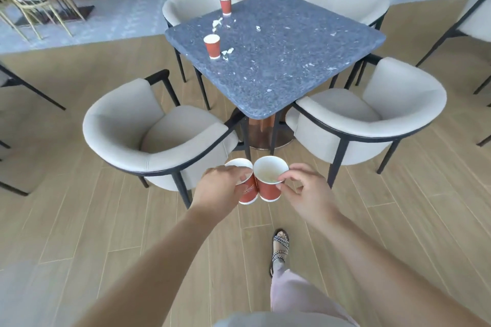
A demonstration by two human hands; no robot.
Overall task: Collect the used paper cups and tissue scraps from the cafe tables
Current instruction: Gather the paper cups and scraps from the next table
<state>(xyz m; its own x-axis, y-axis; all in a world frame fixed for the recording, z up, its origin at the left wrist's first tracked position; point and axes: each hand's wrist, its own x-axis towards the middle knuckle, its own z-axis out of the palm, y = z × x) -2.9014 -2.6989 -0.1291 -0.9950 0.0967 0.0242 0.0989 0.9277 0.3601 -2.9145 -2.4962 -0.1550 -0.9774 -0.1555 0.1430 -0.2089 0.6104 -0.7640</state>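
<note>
Cafe: stone table (292, 69), cushioned armchairs (119, 122)

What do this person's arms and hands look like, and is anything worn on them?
Both arms are bare as far as the picture shows. No sleeves, gloves, watch or rings are visible on the left hand or right hand. Lower down, pale trousers and a black-and-white strappy sandal show.

Two cups (212, 46) stand left on the table (279, 66), scraps (228, 52) beside them.
</note>
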